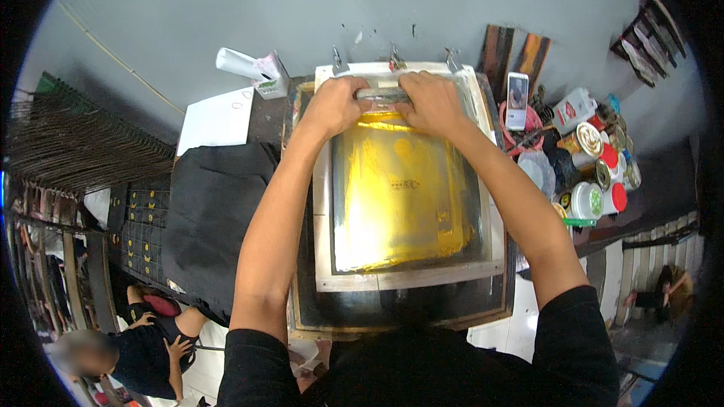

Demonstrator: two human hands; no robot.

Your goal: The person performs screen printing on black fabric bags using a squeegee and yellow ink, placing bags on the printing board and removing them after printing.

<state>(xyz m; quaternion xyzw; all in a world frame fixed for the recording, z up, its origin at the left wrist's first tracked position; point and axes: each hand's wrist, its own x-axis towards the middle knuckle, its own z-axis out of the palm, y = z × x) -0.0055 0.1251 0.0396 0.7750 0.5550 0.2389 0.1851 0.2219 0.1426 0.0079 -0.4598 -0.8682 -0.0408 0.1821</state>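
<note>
A wooden-framed printing screen lies flat on the table, its mesh covered in yellow ink. At the screen's far end my left hand and my right hand both grip a squeegee by its handle, one hand on each side. The blade rests on the mesh near the far frame edge. Both forearms reach across the screen from the lower edge.
A pile of black fabric lies left of the screen. Right of it stand several ink tins and jars and a phone. Another person sits at the lower left. A drying rack fills the left side.
</note>
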